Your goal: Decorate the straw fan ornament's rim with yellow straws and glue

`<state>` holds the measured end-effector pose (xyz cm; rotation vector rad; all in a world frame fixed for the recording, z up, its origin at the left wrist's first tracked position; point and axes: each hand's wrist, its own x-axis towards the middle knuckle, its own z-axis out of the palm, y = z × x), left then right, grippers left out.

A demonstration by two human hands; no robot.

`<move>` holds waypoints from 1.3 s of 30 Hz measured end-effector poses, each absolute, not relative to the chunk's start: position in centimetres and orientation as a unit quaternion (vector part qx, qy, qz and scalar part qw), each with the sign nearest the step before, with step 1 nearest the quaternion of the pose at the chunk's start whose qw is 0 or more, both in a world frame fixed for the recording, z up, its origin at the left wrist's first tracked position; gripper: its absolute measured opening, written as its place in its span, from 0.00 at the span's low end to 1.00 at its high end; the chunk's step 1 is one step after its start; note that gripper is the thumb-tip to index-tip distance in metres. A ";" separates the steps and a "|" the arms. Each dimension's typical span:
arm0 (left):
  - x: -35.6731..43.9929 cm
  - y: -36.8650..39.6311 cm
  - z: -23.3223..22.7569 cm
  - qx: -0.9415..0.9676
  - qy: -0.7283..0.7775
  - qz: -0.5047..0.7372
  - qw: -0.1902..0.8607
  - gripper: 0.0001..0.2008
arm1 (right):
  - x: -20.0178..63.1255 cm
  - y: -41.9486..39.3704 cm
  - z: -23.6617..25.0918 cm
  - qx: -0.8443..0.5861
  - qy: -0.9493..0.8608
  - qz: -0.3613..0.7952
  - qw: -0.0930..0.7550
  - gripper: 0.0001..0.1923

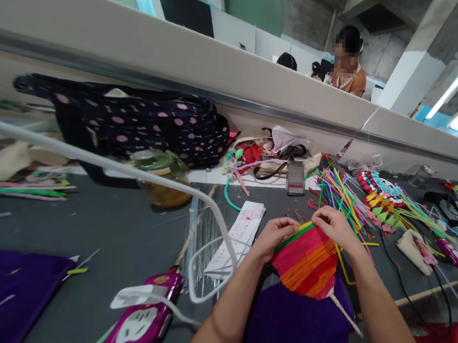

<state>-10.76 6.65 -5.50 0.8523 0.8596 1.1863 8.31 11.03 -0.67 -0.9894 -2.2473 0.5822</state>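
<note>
A fan-shaped craft piece [307,263], striped in pink, orange and red with a pale stick handle, is held tilted above a purple cloth [297,322] in front of me. Along its upper edge run a green strip and a yellow strip [304,226]. My left hand [273,238] pinches the left part of that edge, fingertips on the yellow strip. With fingers closed, my right hand [335,227] grips the same edge farther right. A bent yellow strip [345,273] shows beside my right wrist. The undersides of the fingers are hidden.
Colourful strips [346,200] lie in a heap beyond my right hand. A white cable [165,180] arches across the left side. Nearby are a phone [295,179], folded paper [244,227], a jar [160,180], a dotted bag [138,123] and a magenta device [148,312]. A person [349,70] is beyond the partition.
</note>
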 end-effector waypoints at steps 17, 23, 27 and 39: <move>-10.8 6.7 -5.5 0.361 0.407 0.512 0.664 0.08 | 7.8 10.4 -0.4 -0.392 -0.836 0.218 0.316 0.06; -11.0 7.0 -5.9 0.362 0.423 0.500 0.663 0.10 | 10.2 9.2 -0.7 -0.459 -0.773 0.175 0.401 0.13; -11.2 7.1 -5.8 0.361 0.439 0.500 0.653 0.12 | 16.5 8.2 -2.1 -0.552 -0.719 0.098 0.411 0.14; -11.4 7.2 -5.6 0.356 0.432 0.486 0.671 0.17 | 41.9 6.4 -4.9 -0.876 -0.432 -0.034 0.214 0.14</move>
